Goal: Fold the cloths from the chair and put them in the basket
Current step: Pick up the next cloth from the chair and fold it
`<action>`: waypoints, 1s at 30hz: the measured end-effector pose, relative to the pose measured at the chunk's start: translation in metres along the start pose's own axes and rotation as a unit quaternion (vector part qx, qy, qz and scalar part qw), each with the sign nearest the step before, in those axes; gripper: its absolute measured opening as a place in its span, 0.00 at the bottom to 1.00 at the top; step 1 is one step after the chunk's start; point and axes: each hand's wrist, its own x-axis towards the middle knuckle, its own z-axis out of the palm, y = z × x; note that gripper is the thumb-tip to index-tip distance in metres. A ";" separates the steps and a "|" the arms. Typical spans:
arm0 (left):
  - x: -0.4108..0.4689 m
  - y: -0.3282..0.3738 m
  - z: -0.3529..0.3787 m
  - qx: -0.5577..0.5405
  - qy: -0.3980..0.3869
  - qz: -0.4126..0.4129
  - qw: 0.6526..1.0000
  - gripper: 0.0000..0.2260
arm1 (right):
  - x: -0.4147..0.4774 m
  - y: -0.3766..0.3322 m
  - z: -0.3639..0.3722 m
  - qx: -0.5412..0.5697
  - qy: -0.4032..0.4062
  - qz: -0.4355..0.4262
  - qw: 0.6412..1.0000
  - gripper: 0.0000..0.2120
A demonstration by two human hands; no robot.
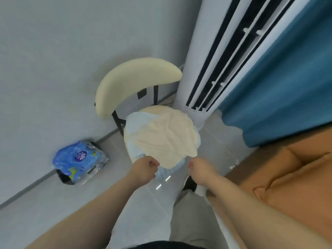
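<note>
A chair (136,78) with a cream backrest stands against the wall. On its round seat lies a crumpled cream cloth (165,135), spread over a light blue cloth (133,128) that hangs off the front. My left hand (146,169) is at the front edge of the pile, its curled fingers pinching the cream cloth's edge. My right hand (200,169) is just below the cream cloth's right corner, fingers curled, with a small gap to the fabric. No basket is in view.
A blue plastic-wrapped package (79,160) lies on the floor by the wall, left of the chair. A tall white air conditioner (197,69) stands right behind the chair, beside a blue curtain (287,87). An orange-brown sofa (287,177) fills the right side.
</note>
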 end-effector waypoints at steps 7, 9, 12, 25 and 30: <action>0.012 0.044 0.069 -0.079 0.136 -0.078 0.984 0.06 | 0.088 0.076 -0.066 -0.161 -0.110 -0.082 0.977 0.18; 0.009 0.055 0.087 -0.097 0.166 -0.087 0.978 0.05 | 0.106 0.089 -0.073 -0.165 -0.104 -0.104 0.975 0.16; 0.025 0.054 0.119 -0.127 0.216 -0.103 0.963 0.05 | 0.142 0.108 -0.060 -0.156 -0.068 -0.145 0.975 0.12; 0.192 -0.035 0.264 -0.159 0.405 -0.031 0.900 0.08 | 0.303 0.197 0.101 -0.189 0.245 -0.435 0.846 0.28; 0.179 -0.025 0.318 -0.134 0.501 -0.017 0.855 0.08 | 0.315 0.208 0.093 -0.064 0.253 -0.472 0.842 0.17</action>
